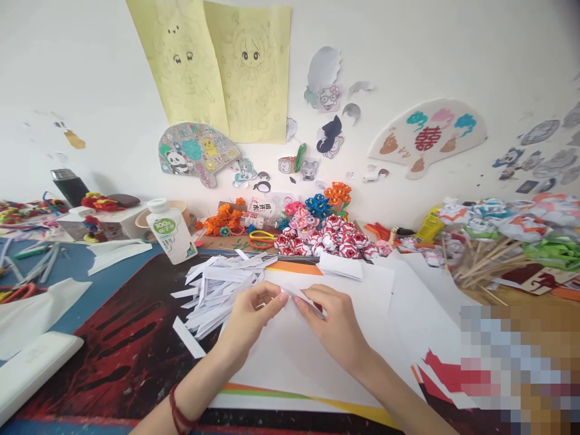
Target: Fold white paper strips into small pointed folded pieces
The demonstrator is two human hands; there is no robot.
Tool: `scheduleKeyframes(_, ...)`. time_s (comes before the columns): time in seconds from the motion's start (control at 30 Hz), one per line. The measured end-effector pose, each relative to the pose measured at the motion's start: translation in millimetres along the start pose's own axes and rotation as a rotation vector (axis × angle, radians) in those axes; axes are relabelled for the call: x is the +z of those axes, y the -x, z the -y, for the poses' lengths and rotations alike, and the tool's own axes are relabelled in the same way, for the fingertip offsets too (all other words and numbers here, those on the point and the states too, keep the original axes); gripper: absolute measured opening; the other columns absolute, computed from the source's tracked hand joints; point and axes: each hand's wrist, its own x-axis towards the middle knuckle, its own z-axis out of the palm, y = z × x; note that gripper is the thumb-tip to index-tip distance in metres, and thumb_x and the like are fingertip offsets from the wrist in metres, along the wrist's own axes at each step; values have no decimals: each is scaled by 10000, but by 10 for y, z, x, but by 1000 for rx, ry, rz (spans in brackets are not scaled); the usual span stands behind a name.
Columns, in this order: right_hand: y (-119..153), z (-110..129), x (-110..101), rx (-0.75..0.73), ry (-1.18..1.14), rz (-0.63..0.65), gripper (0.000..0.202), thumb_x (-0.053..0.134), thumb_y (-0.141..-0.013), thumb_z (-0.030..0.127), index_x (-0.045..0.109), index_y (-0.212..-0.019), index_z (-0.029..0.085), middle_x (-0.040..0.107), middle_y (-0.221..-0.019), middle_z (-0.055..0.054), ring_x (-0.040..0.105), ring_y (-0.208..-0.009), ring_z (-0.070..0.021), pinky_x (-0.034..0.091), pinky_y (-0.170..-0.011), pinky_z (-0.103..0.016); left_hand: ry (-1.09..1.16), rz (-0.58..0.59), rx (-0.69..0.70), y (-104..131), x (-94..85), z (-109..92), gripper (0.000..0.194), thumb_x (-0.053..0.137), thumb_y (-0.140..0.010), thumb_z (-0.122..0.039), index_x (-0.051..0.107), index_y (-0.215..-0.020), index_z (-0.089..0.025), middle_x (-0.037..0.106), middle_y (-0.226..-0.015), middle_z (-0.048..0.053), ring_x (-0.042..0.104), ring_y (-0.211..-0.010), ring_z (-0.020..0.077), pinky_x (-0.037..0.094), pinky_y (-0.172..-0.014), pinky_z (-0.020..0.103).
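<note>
Desk point(115, 266) carries dark red-black mat point(149, 302); on mat, large white sheet point(290, 362). Pile of white strips point(222, 290) lies at far left edge of sheet, long axes mixed, nearer to left hand point(249, 314) than to right hand point(338, 320). Both hands are above sheet, fingers narrow, pinching small folded paper piece point(292, 292). Piece is between them, long axis seems left to right, right part partly hidden by fingers.
</note>
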Motion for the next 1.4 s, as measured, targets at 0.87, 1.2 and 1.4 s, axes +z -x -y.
scheduleKeyframes(0.87, -71, -112, -50, 215, -308, 274, 410, 528, -814, 303, 214, -571, 202, 177, -602, 52, 194, -549, -89, 153, -479, -247, -40, -29, -4, -9, -11, 43, 287, 683, -751, -404, 576, -645, -161, 527, -608, -29, 442, -566, 102, 303, -526, 214)
scheduleKeyframes(1.2, -62, -135, -38, 210, -375, 278, 462, 555, -809, 360, 192, -569, 205, 159, -613, 50, 173, -552, -88, 131, -478, -252, -74, 36, 5, 0, -4, -5, 277, 677, -757, -408, 615, -651, -159, 569, -619, -7, 463, -571, 112, 315, -522, 225)
scheduleKeyframes(1.4, -60, -143, -64, 202, -402, 293, 426, 540, -815, 321, 220, -561, 200, 183, -615, 49, 182, -555, -88, 149, -485, -251, -117, -8, 10, -16, -36, -43, 255, 642, -785, -419, 662, -723, -172, 612, -670, 6, 473, -598, 119, 304, -504, 214)
